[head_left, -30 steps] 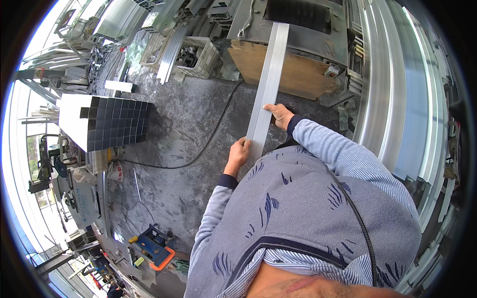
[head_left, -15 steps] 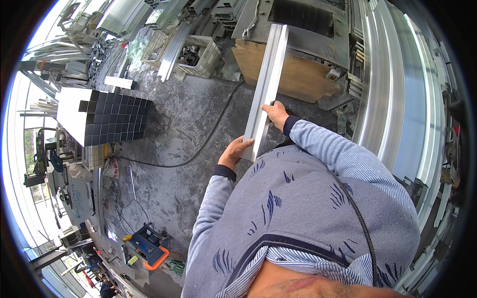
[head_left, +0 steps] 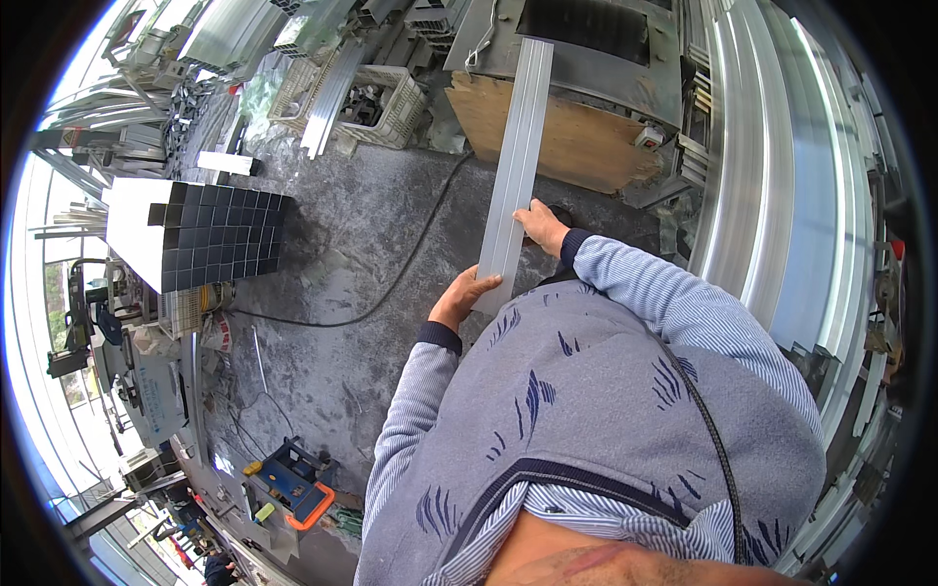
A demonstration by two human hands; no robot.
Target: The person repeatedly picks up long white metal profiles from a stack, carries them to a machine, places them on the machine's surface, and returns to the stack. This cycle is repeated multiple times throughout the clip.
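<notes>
Two hands hold one long aluminium profile, a pale, straight channel-like strip that runs from the person's chest up to the grey machine with its plywood front panel. The far end of the strip lies on the machine's top, near its left edge; the near end hangs free above the concrete floor. The left hand is cupped under and around the near end, fingers curled against its left edge. The right hand is laid on the right edge a little further up, fingers closed lightly over it. Both are holding the strip, neither open.

The profile looks stiff and light for its length, so it should keep its line with two holds, though the long unsupported part could sag or swing if gripped only at the end. The smooth metal skin is likely slippery, and the cut ends and thin edges may be sharp on bare skin. The soundest holds seem to be on the flat faces near the end and a bit further along, as the hands sit now.

Around it: a black cable snakes over the floor, a stack of dark square tubes stands at the left, a plastic crate near the machine, and long bright sheets or profiles lean along the right.
</notes>
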